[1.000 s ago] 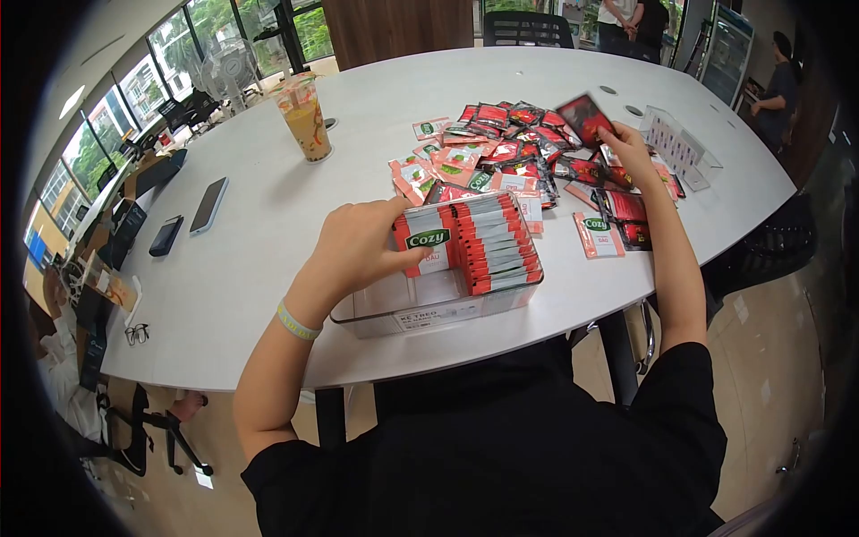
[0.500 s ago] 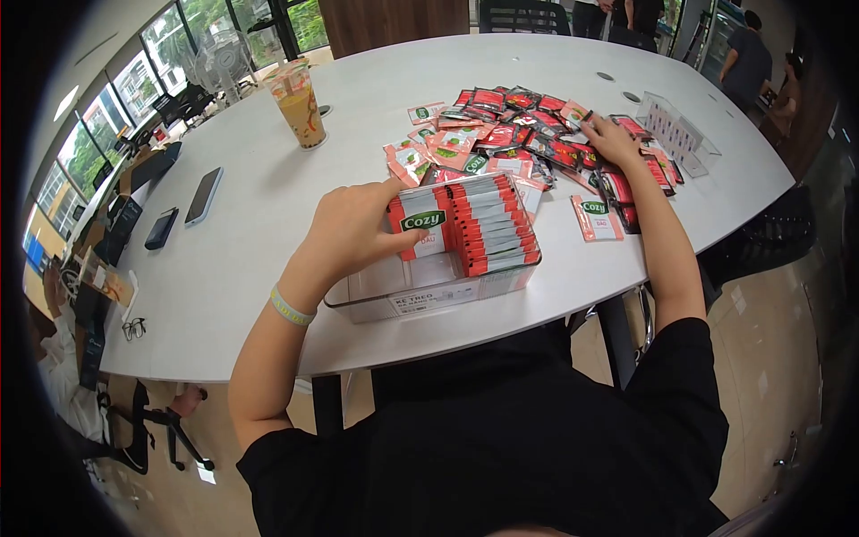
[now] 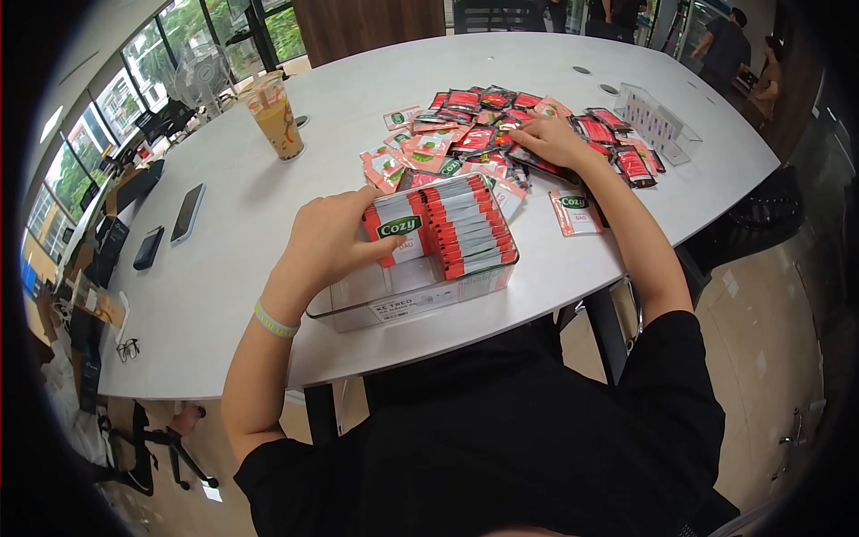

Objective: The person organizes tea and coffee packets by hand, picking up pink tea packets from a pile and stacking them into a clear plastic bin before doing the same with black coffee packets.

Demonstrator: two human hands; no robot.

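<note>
A clear plastic box [image 3: 412, 300] stands near the table's front edge, holding a tight row of red and white sachets [image 3: 465, 228] on its right side. At its left, my left hand [image 3: 331, 237] is closed on an upright Cozy sachet [image 3: 396, 228], thumb across its front. My right hand [image 3: 548, 141] reaches into the heap of red, pink and black sachets [image 3: 476, 139], palm down; its fingertips touch the pile, and whether they grip one is unclear. A single pink Cozy sachet [image 3: 575, 213] lies flat beside my right forearm.
On the white table [image 3: 242, 313] stand a cup with an orange drink [image 3: 276, 121] and a clear acrylic holder [image 3: 655, 123]. A phone [image 3: 187, 213], a dark small case [image 3: 148, 248] and glasses [image 3: 128, 350] lie at the left. People are in the background and at the left edge.
My right hand has moved left across the heap, toward its middle. My left hand keeps its hold on the sachet in the box. The view has shifted slightly.
</note>
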